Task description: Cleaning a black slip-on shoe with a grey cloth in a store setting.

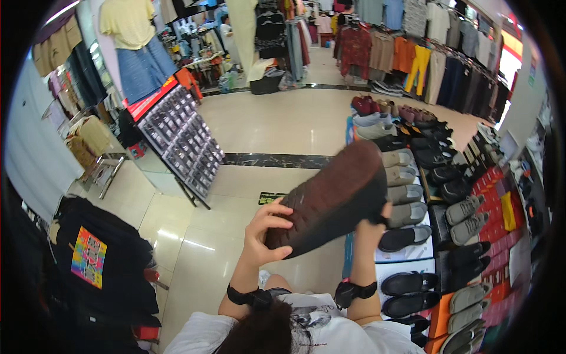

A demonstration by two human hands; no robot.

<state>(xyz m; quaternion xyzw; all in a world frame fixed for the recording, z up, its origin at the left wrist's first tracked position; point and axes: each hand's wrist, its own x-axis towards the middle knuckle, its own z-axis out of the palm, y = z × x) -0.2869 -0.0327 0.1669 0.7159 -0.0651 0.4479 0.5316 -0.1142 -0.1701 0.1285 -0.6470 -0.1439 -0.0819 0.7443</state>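
Observation:
A black shoe with a dark reddish-brown sole (331,194) is held up in front of me, its sole turned towards the camera and its length slanting up to the right. My left hand (267,232) grips the lower left end, fingers over the sole and thumb along the side edge. At the shoe's right side, my right hand (376,221) holds it near the other end; most of its fingers are hidden behind the shoe. Black straps with small devices are on both forearms.
Rows of shoes on boxes (404,261) run close along my right. A slanted display rack (181,137) of small packaged items stands ahead left. Black garments with a colourful sign (89,256) are at the lower left. Clothes racks (398,53) line the back.

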